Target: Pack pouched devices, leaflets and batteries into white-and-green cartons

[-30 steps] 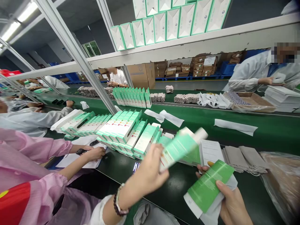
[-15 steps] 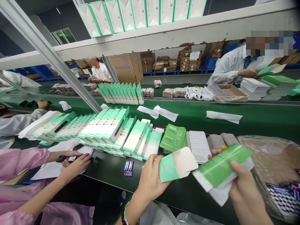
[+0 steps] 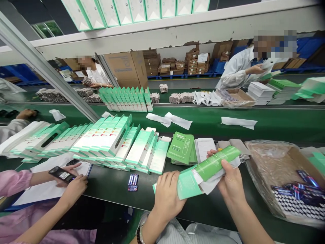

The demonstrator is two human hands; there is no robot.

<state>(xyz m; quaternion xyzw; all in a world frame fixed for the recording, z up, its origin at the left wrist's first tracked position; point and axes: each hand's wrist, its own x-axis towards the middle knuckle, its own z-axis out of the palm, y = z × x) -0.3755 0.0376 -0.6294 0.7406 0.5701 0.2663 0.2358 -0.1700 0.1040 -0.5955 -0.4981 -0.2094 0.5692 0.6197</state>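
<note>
My left hand (image 3: pixel 168 194) is wrapped round a pale green and white box (image 3: pixel 189 185), its open end turned to the right. In my right hand (image 3: pixel 230 179) is a folded green booklet (image 3: pixel 217 162) with white paper beneath it. The booklet's left end is at the mouth of the box, partly inside it. Behind my hands lie a stack of green booklets (image 3: pixel 180 148) and a stack of white leaflets (image 3: pixel 205 146). Several batteries (image 3: pixel 133 182) rest on the dark table left of my left hand.
Rows of green and white boxes (image 3: pixel 101 139) fill the left side. A plastic-lined carton (image 3: pixel 264 159) with batteries stands at the right. At the left, a person's hands hold a black device (image 3: pixel 61 174). Other people work across the green belt (image 3: pixel 208 130).
The booklet and paper have moved left with my right hand, and their end has met the box opening. The box's open flap is now largely covered. The view has shifted to the right.
</note>
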